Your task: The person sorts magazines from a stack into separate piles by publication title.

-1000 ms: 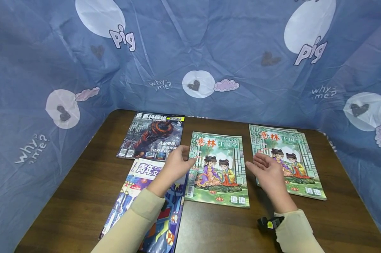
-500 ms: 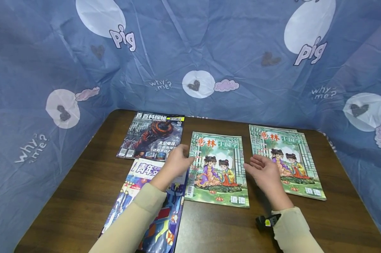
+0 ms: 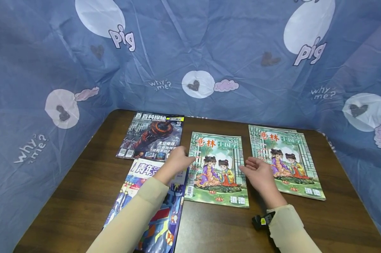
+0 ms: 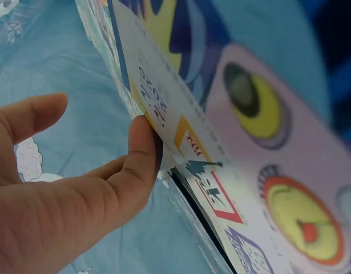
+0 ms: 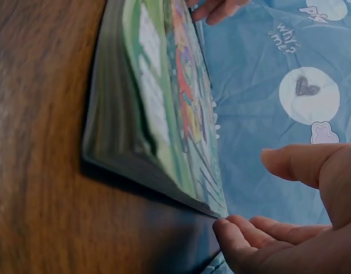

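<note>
A green magazine [image 3: 218,168] with two cartoon children on its cover lies flat in the middle of the table. At its left edge is my left hand [image 3: 176,162], over the corner of a purple-blue magazine [image 3: 146,168], with thumb and fingers apart. In the left wrist view, the fingertips of the left hand [image 4: 78,205] are at the magazines' edges. My right hand [image 3: 262,177] stands at the green magazine's right edge. The right wrist view has the right hand's fingertips [image 5: 224,228] by that magazine's edge; thumb and fingers are spread, holding nothing.
Right of the middle lies a stack of green magazines [image 3: 294,158] with the same cover. A dark magazine [image 3: 155,135] lies at the back left. The brown wooden table [image 3: 70,200] is backed by a blue printed cloth [image 3: 241,52].
My right hand has moved left, closer to the middle green magazine's right edge. The left hand has barely shifted, and the magazines lie almost as before.
</note>
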`<control>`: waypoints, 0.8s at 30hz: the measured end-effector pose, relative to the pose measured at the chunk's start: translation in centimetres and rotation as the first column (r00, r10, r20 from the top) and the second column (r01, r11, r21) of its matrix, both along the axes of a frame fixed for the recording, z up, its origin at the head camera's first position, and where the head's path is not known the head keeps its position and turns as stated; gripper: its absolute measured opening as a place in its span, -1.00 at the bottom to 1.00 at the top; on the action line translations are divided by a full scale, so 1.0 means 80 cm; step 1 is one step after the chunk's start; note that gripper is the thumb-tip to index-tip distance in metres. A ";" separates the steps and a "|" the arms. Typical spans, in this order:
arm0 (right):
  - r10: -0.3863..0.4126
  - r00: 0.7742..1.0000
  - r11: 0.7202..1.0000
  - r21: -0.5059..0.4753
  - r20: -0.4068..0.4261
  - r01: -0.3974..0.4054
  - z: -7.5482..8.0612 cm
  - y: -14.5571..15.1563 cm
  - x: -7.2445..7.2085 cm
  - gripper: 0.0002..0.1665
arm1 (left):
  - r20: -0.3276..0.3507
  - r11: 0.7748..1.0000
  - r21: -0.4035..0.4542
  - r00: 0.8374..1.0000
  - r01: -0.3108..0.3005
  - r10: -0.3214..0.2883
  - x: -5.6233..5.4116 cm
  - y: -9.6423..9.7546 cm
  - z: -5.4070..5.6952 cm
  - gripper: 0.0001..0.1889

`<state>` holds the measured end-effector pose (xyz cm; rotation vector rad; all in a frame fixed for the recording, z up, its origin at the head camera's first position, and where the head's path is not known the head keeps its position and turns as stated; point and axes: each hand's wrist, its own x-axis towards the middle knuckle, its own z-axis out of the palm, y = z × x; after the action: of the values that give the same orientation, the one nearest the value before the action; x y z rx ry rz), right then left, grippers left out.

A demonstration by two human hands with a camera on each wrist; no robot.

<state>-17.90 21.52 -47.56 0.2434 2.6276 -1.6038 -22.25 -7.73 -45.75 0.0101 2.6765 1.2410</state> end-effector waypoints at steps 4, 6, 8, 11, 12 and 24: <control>0.002 0.999 1.000 -0.002 0.041 -0.001 -0.001 -0.002 0.000 -0.19 | 0.035 1.000 0.009 0.999 0.000 0.000 -0.007 0.001 -0.003 -0.35; 0.004 0.998 1.000 -0.029 0.065 -0.002 -0.001 -0.003 0.001 -0.18 | 0.057 1.000 0.022 0.998 0.000 -0.002 -0.010 0.001 -0.006 -0.34; 0.006 0.996 0.998 -0.057 0.084 -0.001 0.000 -0.003 0.001 -0.17 | 0.074 0.999 0.036 0.997 -0.001 -0.002 -0.013 0.001 -0.007 -0.33; 0.002 0.995 0.996 -0.085 0.096 0.007 0.000 -0.005 0.002 -0.17 | 0.103 0.998 0.069 0.995 -0.016 0.009 -0.015 0.001 -0.008 -0.32; -0.001 0.995 0.996 -0.087 0.098 0.009 0.000 -0.006 0.002 -0.17 | 0.109 0.997 0.079 0.994 -0.017 0.008 -0.015 0.000 -0.008 -0.31; -0.019 0.996 0.995 -0.099 0.090 0.028 -0.003 -0.007 0.002 -0.19 | 0.188 0.986 0.155 0.982 -0.060 0.030 -0.023 0.007 -0.006 -0.44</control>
<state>-17.71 20.92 -47.80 0.3334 2.4798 -1.6839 -24.07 -7.16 -46.20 -0.1381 2.4266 1.3941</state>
